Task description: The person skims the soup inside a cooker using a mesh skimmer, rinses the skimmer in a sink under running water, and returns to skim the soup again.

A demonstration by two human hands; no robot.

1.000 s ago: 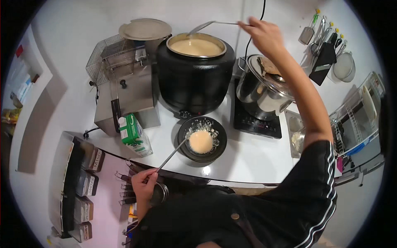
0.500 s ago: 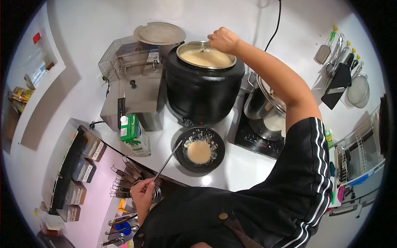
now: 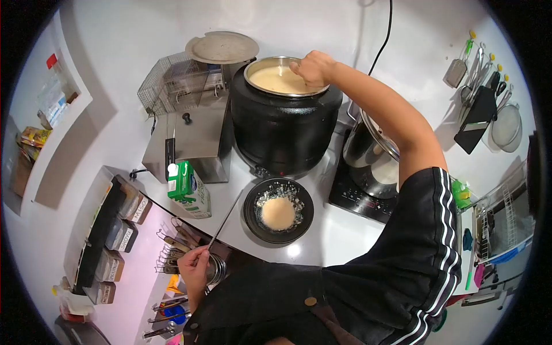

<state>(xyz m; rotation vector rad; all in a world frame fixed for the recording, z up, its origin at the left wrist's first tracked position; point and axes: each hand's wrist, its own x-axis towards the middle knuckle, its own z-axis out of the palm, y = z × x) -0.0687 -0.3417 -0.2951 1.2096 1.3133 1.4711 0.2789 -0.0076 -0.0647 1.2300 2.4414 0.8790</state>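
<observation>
My right hand (image 3: 315, 69) is closed over the right rim of a deep metal pot of creamy pale liquid (image 3: 275, 79), set in a black soup kettle (image 3: 282, 132). Whatever it grips is hidden by the fingers. Lower left, my left hand (image 3: 194, 268) pinches a thin metal rod (image 3: 224, 222) that slants up toward the counter; its full shape cannot be made out. The rod's upper end lies just left of a black bowl (image 3: 251, 225) holding beige liquid (image 3: 278, 214) with whitish bits round it.
A green and white carton (image 3: 188, 191) stands left of the bowl, before a steel fryer (image 3: 192, 135) with a wire basket (image 3: 172, 83). On the right, a steel pot (image 3: 359, 146) sits on an induction cooktop (image 3: 359, 202). Utensils, including a strainer (image 3: 506, 127), hang on the right wall.
My right hand has moved slightly right and down, lower over the pot's rim. The rod in my left hand has swung left, its upper end away from the bowl.
</observation>
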